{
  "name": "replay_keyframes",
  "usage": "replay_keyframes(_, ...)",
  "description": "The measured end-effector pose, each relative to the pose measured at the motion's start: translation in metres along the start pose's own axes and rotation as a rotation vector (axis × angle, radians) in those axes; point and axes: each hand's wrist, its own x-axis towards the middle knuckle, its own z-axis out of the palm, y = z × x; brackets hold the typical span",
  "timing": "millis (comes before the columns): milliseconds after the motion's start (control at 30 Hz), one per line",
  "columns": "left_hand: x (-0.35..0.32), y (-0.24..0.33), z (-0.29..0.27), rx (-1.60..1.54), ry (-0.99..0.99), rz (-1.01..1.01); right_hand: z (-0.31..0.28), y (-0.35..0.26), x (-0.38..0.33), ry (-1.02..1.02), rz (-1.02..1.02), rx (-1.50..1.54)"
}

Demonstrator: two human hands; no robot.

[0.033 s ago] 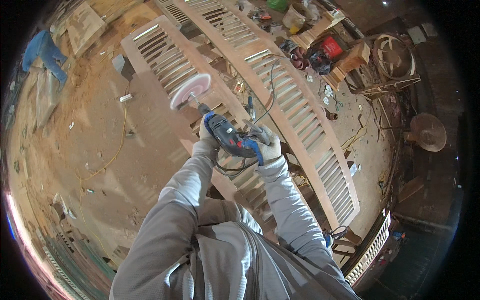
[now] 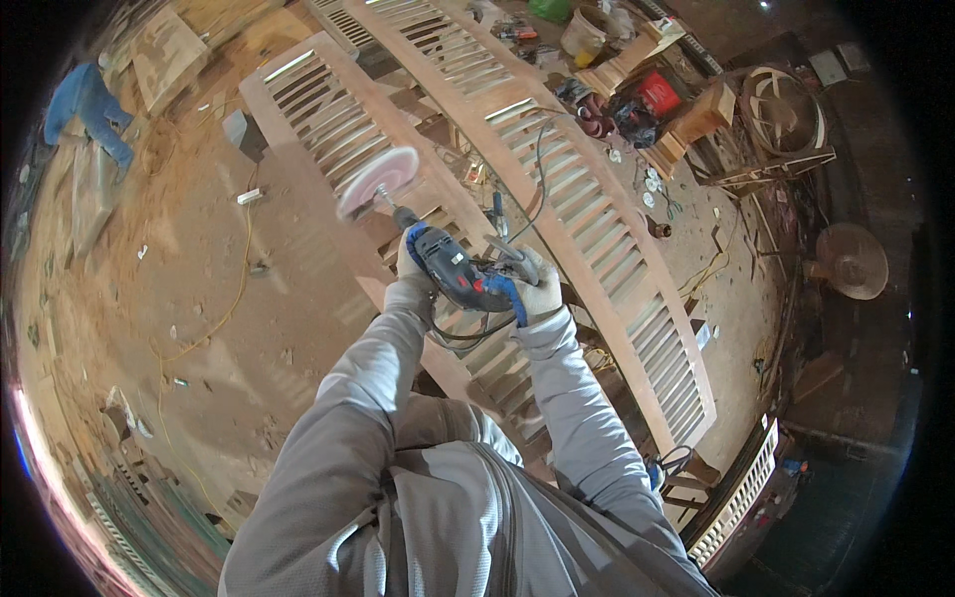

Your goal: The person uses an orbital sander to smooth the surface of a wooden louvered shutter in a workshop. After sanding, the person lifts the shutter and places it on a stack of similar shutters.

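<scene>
A dark power drill with blue parts [image 2: 456, 269] is held in both my gloved hands over a slatted wooden panel [image 2: 328, 109]. My left hand [image 2: 410, 261] is closed around the drill's front, behind the chuck. My right hand [image 2: 537, 289] wraps the rear handle; its trigger finger is hard to make out. From the chuck a shaft carries a round pale pink sanding disc [image 2: 378, 182], blurred at its edge. The disc lies over the panel's left edge; whether it touches the wood I cannot tell. A dark cord [image 2: 468, 338] loops below the drill.
A second long slatted panel [image 2: 587, 234] lies to the right. Beyond it are a red container [image 2: 659, 94], a pale bucket [image 2: 584, 38] and wooden posts [image 2: 696, 124]. A yellow cable [image 2: 239, 289] crosses the dusty floor at left. A person in blue [image 2: 90, 109] bends at far left.
</scene>
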Motion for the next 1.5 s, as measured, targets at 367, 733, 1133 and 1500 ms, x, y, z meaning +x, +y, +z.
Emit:
replay_keyframes(367,0.000,-0.014,0.022,0.003,0.055,0.076,-0.029,-0.007,0.020,-0.021,0.002,-0.042)
replay_keyframes(733,0.006,-0.007,0.009,0.062,-0.236,-0.003,-0.005,0.002,-0.012,0.109,-0.082,-0.010)
replay_keyframes(1133,-0.074,0.023,0.047,0.172,0.166,-0.011,-0.070,0.004,-0.067,-0.435,0.110,0.707)
replay_keyframes(1500,-0.164,0.133,0.012,0.185,-0.079,0.317,0.034,0.179,-0.081,-0.455,-0.558,-1.484)
